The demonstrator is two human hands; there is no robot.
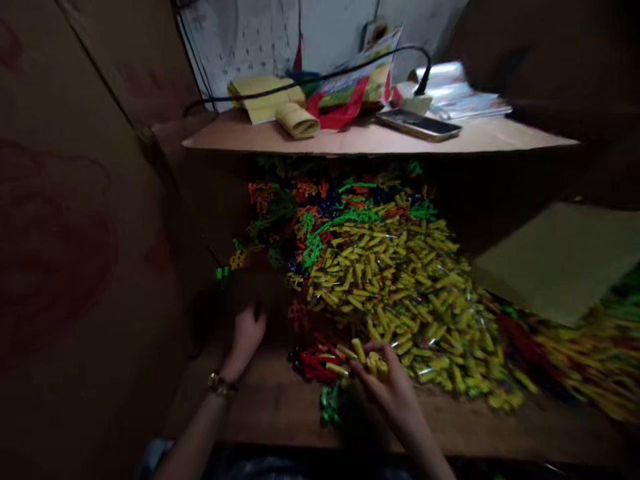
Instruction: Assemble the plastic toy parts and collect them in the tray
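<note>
Dim cardboard walls enclose the worktop [280, 407], heaped with yellow plastic pieces [400, 280]. Right hand [387, 387] has its grip clenched on several yellow pieces; left hand [246, 337] rests released nearby.

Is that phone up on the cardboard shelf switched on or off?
Cannot tell for sure. The flat dark phone lies face up on the brown cardboard shelf, its screen dark, beside a white plug with a black cable.

Small yellow plastic pieces [367, 360] — short, stick-like — sit bunched in the fingers of the right hand [393, 393], at the near edge of a large heap of yellow pieces [405, 280] spread across the wooden surface.
</note>
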